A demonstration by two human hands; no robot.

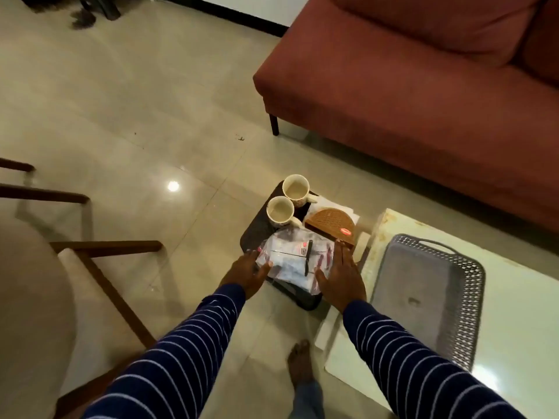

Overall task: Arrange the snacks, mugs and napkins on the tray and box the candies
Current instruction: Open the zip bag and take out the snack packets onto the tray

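Striped navy sleeves reach down to a clear plastic snack packet (pixel 287 261) on a dark stool (pixel 257 234); the left hand (pixel 248 272) and right hand (pixel 340 275) flank it, fingers straight, touching its sides. Two cream mugs (pixel 287 199) and a brown wicker napkin holder (pixel 329 223) sit behind; the grey perforated tray (pixel 465 267) lies on the pale table (pixel 514 343).

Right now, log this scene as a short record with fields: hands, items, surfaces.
left hand: open, fingers at the left edge of the snack bag
right hand: open, flat along the bag's right edge
snack bag: clear plastic, lying on the dark stool
mugs: two, far mug and near mug, upright, side by side on the stool
napkin holder: brown, on the stool right of the mugs
tray: grey, perforated rim, on the white table, nothing on it
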